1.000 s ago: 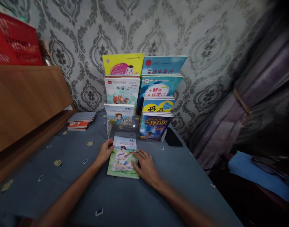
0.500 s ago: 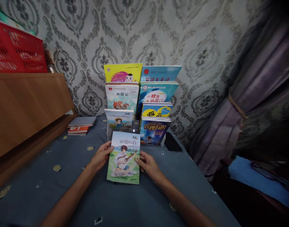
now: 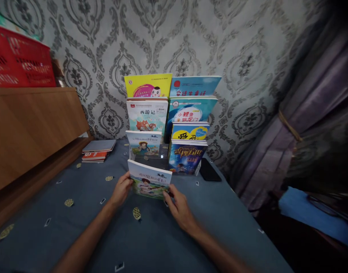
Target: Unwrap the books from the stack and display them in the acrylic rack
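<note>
Thin paperback with a pale-blue and green illustrated cover [image 3: 149, 186], steadied between two hands.
The left hand [image 3: 122, 190] pinches its left edge; the right hand [image 3: 177, 204] clamps the opposite edge, thumb in front. Just beyond both hands is the tiered clear plastic book stand [image 3: 151, 163]. The top edge slopes down toward the right hand, so raising that side slightly would level it; an even, light pinch should avoid bowing the cover.
</note>
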`<control>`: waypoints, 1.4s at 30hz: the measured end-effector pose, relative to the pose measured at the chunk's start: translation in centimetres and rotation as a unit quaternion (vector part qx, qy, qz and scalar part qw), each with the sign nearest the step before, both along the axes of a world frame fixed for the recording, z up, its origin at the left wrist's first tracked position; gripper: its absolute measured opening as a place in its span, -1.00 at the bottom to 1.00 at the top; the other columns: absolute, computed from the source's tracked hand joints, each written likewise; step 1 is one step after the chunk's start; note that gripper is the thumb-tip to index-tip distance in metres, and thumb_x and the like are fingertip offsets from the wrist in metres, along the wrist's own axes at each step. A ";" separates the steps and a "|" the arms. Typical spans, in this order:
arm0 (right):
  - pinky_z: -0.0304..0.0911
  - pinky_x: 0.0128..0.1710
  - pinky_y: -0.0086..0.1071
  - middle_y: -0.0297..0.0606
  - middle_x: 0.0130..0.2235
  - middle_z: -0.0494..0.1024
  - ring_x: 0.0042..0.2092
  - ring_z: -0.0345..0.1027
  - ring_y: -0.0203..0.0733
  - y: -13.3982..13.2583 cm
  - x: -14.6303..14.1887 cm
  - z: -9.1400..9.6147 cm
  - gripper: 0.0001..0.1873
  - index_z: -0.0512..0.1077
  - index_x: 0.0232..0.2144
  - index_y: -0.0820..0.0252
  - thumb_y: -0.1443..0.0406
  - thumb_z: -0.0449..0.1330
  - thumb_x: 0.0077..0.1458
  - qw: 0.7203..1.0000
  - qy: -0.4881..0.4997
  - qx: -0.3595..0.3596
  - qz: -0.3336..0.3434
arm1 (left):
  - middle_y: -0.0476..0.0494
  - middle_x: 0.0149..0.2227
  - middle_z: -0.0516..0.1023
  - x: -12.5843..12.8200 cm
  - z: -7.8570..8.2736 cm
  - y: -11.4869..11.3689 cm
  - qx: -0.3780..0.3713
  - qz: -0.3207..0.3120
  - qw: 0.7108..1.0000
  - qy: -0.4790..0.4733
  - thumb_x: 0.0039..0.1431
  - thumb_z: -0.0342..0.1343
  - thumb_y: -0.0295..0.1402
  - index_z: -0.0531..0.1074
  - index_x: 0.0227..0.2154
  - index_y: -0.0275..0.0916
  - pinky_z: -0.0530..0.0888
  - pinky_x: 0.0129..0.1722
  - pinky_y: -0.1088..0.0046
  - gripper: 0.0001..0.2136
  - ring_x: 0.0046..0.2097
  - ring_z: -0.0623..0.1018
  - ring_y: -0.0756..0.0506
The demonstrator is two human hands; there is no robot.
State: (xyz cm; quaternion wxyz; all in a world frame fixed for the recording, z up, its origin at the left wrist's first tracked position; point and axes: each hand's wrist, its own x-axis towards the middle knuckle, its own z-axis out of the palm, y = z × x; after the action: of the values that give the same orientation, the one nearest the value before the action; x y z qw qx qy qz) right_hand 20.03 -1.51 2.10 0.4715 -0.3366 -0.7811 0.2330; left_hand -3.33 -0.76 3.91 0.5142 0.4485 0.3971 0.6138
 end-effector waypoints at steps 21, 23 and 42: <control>0.43 -0.21 -0.34 -0.21 -0.28 0.56 -0.26 0.49 -0.15 2.3 -0.7 0.0 -0.80 0.37 -0.08 0.16 0.28 0.00 0.34 0.998 0.002 0.048 -0.032 | -0.14 -0.15 0.60 -0.4 -0.3 -0.2 0.121 0.073 0.965 0.222 0.11 0.04 -0.32 0.47 -0.15 -0.23 0.42 -0.02 0.31 -0.73 -0.10 0.52 -0.16; 0.44 -0.12 -0.28 -0.16 -0.19 0.59 -0.15 0.51 -0.12 2.9 -0.9 -0.1 -0.77 0.38 -0.04 0.16 0.30 0.00 0.33 0.998 0.007 0.058 -0.031 | -0.15 -0.19 0.58 -0.6 -0.1 -0.1 0.133 0.099 0.954 0.248 0.17 0.06 -0.25 0.47 -0.21 -0.23 0.42 -0.04 0.32 -0.78 -0.12 0.52 -0.15; 0.27 0.20 -0.06 -0.01 0.25 0.34 0.28 0.24 0.00 6.2 -2.9 3.2 -0.60 0.35 0.16 0.05 0.34 0.07 0.30 0.978 0.088 0.186 -0.020 | -0.13 -0.07 0.56 -1.0 3.2 2.7 0.345 0.245 0.852 0.307 0.21 0.13 -0.33 0.45 -0.26 -0.16 0.37 0.15 0.22 -0.92 0.07 0.51 -0.17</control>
State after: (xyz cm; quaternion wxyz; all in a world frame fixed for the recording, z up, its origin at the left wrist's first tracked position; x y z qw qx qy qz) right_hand 17.12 4.69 5.35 0.5977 -0.2366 -0.7591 0.1026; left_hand -4.33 1.93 7.11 0.0111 0.6512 0.3943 0.6484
